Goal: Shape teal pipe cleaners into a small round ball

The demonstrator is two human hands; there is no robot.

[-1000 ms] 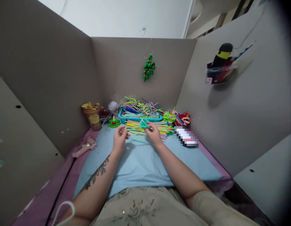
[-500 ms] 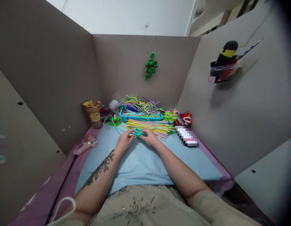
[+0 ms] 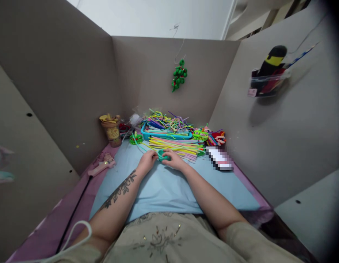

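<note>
Between my hands is a teal pipe cleaner bent into a small coil (image 3: pixel 163 155), held just above the blue sheet (image 3: pixel 169 190). My right hand (image 3: pixel 175 160) grips the coil from its right side, fingers over the top and thumb below. At the coil's left edge, my left hand (image 3: pixel 148 161) is closed in a pinch on the teal strand. A loose length of the strand runs up and left from there. Behind the hands lies a row of straight pastel pipe cleaners (image 3: pixel 175 146).
A blue tray (image 3: pixel 166 136) heaped with pipe cleaners stands at the back. Green craft pieces (image 3: pixel 136 138) and a cup (image 3: pixel 111 133) are left of it. A pink glue gun (image 3: pixel 102 166) with a black cord lies left, a blurred phone (image 3: pixel 219 159) right. Grey panels (image 3: pixel 169 73) enclose three sides.
The view has shifted slightly. The teal coil now shows a rounder, more open loop, and my left hand has drawn into a tighter pinch at its left side.
</note>
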